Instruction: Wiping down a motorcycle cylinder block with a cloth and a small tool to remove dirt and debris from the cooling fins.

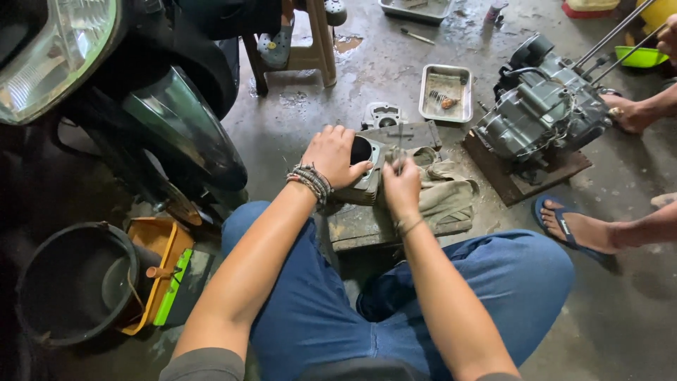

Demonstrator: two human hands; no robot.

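Observation:
My left hand point(333, 156) rests on top of a grey metal engine cylinder point(367, 164) with a round dark bore, gripping its near edge. The cylinder sits on a beige rag point(448, 199) laid over a wooden block point(356, 227) between my knees. My right hand point(402, 187) is closed around a thin metal tool point(400, 144) that stands upright next to the cylinder. Beyond them lies another small grey engine part point(381, 114) on the concrete floor.
A motorcycle's front fender and headlight point(176, 127) fill the left. A black bucket point(74, 282) and orange tray point(161, 264) sit lower left. An engine block point(539, 116) rests on wood at right, beside another person's sandalled foot point(575, 229). A metal tray point(446, 93) and a stool point(303, 49) stand behind.

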